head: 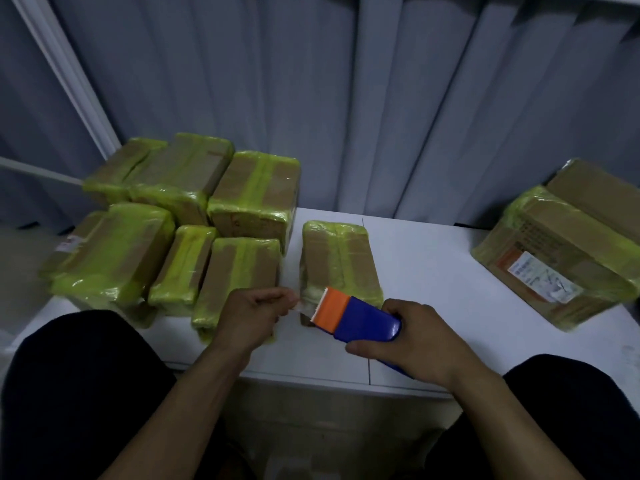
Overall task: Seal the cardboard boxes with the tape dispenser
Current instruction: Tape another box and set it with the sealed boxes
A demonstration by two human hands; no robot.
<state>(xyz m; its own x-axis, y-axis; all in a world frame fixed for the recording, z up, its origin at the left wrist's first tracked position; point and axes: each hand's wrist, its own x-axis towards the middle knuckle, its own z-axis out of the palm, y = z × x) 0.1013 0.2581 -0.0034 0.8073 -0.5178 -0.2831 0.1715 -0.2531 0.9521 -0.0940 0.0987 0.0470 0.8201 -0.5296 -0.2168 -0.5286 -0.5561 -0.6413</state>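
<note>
— Layout?
— Worktop: taped boxes grouped left, out of my way. One box stands alone just ahead, near end facing me for taping.
— Hands?
— My right hand wraps the tape dispenser, blade end at that box. My left hand pinches the tape end, probably to start a strip.

Black trousers — both legs, bare forearms

Left side's jammed: a cluster of taped boxes crowds the counter. There's a wide bare lane between the centre box and the big box at right, only a narrow slot left of the centre box
</note>
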